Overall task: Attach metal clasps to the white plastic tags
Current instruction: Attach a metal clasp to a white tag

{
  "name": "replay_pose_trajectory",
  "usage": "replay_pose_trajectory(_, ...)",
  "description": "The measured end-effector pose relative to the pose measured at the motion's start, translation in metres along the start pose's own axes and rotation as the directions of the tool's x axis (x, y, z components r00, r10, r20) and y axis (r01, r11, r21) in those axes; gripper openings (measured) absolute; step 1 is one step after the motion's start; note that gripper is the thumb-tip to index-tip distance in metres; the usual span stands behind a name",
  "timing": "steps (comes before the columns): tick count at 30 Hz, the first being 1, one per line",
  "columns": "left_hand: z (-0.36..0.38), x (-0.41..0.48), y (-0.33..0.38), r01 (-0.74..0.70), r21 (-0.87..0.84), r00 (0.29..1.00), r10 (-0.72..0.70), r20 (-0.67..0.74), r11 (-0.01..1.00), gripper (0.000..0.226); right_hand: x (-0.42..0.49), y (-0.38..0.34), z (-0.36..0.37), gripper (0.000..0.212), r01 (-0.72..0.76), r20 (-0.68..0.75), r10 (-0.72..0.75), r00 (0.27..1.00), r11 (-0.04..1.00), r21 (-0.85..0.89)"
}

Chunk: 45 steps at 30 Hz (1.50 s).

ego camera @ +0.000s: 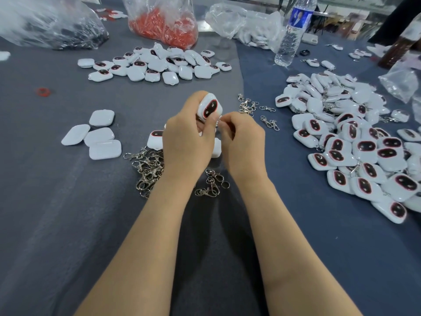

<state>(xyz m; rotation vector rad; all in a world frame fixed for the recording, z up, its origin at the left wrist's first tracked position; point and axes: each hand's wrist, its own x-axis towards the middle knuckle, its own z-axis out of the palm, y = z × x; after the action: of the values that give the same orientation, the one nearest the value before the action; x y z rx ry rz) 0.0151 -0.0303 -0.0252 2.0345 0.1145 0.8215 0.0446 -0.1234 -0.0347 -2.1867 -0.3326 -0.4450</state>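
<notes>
A white tag (209,107) was gripped in the curled fingers of the left hand (184,144) over the middle of the desk (68,224), dark oval face up. A metal clasp (218,121) was pinched by the right hand (242,144) at the tag's lower edge. Loose clasps (148,169) were heaped under the left wrist, and a tag pile (364,151) lay toward the right edge.

Grey cloth (68,224) drapes a wide worktable, meeting a bluer cloth panel (319,258) from 1 to 5 o'clock. A clear water bottle (289,35) stands at 1 o'clock. Even light gleams off a glossy tabletop (262,3) at 12 o'clock.
</notes>
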Motion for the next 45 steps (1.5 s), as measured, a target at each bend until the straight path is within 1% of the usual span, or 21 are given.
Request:
replay_pose_trajectory(2,0.002,0.005,0.001,0.239,-0.265,0.97,-0.244,0.015,0.934,0.016,0.0,-0.001,0.0,0.011,-0.034,-0.02,0.036,0.999,0.995,0.096)
replay_pose_trajectory(3,0.003,0.008,0.001,0.399,-0.441,0.91,-0.408,0.078,0.804,0.014,0.0,-0.003,0.0,0.009,-0.063,-0.015,0.067,0.998,0.982,0.176)
replay_pose_trajectory(4,0.002,0.01,0.001,0.528,-0.582,0.827,-0.532,0.183,0.619,0.012,0.0,-0.004,0.0,0.008,-0.095,0.002,0.098,0.995,0.963,0.253)
replay_pose_trajectory(5,0.001,0.012,0.001,0.601,-0.666,0.755,-0.588,0.29,0.442,0.01,0.0,-0.005,0.0,0.009,-0.113,0.014,0.115,0.993,0.943,0.312)
replay_pose_trajectory(6,-0.001,0.012,0.0,0.632,-0.709,0.71,-0.601,0.368,0.313,0.009,0.0,-0.006,0.001,0.011,-0.113,0.015,0.114,0.993,0.932,0.344)
replay_pose_trajectory(8,-0.005,0.012,-0.002,0.655,-0.741,0.665,-0.58,0.47,0.15,0.009,-0.001,-0.007,0.001,0.013,-0.083,-0.014,0.095,0.995,0.922,0.378)
replay_pose_trajectory(12,-0.01,0.014,-0.003,0.697,-0.716,0.593,-0.539,0.598,-0.028,0.016,-0.002,-0.008,-0.001,0.013,-0.023,-0.096,0.064,0.993,0.926,0.378)
replay_pose_trajectory(15,-0.01,0.013,-0.001,0.684,-0.729,0.613,-0.539,0.578,-0.004,0.014,-0.003,-0.006,-0.001,0.01,0.037,-0.11,-0.002,0.994,0.95,0.311)
replay_pose_trajectory(17,-0.007,0.013,0.002,0.643,-0.746,0.684,-0.567,0.459,0.172,0.012,-0.003,-0.005,-0.001,0.01,0.063,-0.104,-0.039,0.994,0.969,0.239)
replay_pose_trajectory(19,-0.005,0.012,0.005,0.537,-0.711,0.8,-0.542,0.257,0.455,0.011,-0.003,-0.004,0.0,0.011,0.074,-0.092,-0.058,0.994,0.98,0.185)
replay_pose_trajectory(22,-0.004,0.008,0.006,0.238,-0.463,0.966,-0.259,0.02,0.854,0.012,-0.002,-0.001,0.0,0.012,0.059,-0.067,-0.05,0.997,0.986,0.153)
replay_pose_trajectory(24,-0.004,0.004,0.004,0.061,-0.245,0.998,-0.066,-0.012,0.968,0.015,-0.001,-0.001,-0.001,0.012,0.034,-0.049,-0.027,0.998,0.99,0.137)
replay_pose_trajectory(26,-0.004,0.002,0.001,-0.031,-0.103,1.0,0.031,-0.007,0.994,0.022,0.0,0.0,-0.002,0.013,0.006,-0.022,-0.003,1.0,0.992,0.124)
replay_pose_trajectory(29,-0.002,0.0,0.003,-0.112,-0.025,0.993,0.113,0.045,0.993,0.022,0.002,0.002,-0.004,0.011,-0.042,0.017,0.04,0.999,0.993,0.113)
replay_pose_trajectory(31,0.0,0.0,0.004,-0.104,-0.004,0.991,0.104,0.08,0.995,0.022,0.002,0.003,-0.005,0.011,-0.074,0.02,0.073,0.997,0.99,0.117)
replay_pose_trajectory(33,0.001,0.002,0.002,0.008,-0.056,0.998,-0.005,0.062,0.998,0.02,0.002,0.002,-0.004,0.01,-0.08,-0.011,0.083,0.996,0.984,0.158)
replay_pose_trajectory(34,0.002,0.003,0.002,0.112,-0.151,0.993,-0.106,0.045,0.982,0.016,0.002,0.0,-0.004,0.009,-0.07,-0.03,0.076,0.997,0.98,0.186)
replay_pose_trajectory(35,0.002,0.005,0.004,0.237,-0.284,0.971,-0.233,0.048,0.929,0.013,0.001,-0.002,-0.004,0.009,-0.057,-0.041,0.067,0.997,0.975,0.216)
replay_pose_trajectory(38,0.001,0.011,0.005,0.522,-0.611,0.827,-0.53,0.19,0.595,0.001,0.0,-0.006,-0.002,0.014,-0.043,-0.021,0.052,0.998,0.948,0.314)
replay_pose_trajectory(41,-0.003,0.013,0.002,0.633,-0.698,0.728,-0.564,0.389,0.334,0.011,0.0,-0.005,0.0,0.014,-0.029,-0.049,0.047,0.998,0.945,0.326)
replay_pose_trajectory(45,-0.01,0.013,-0.001,0.698,-0.701,0.647,-0.549,0.53,0.146,0.01,-0.001,-0.003,-0.001,0.009,0.032,-0.113,-0.001,0.994,0.961,0.275)
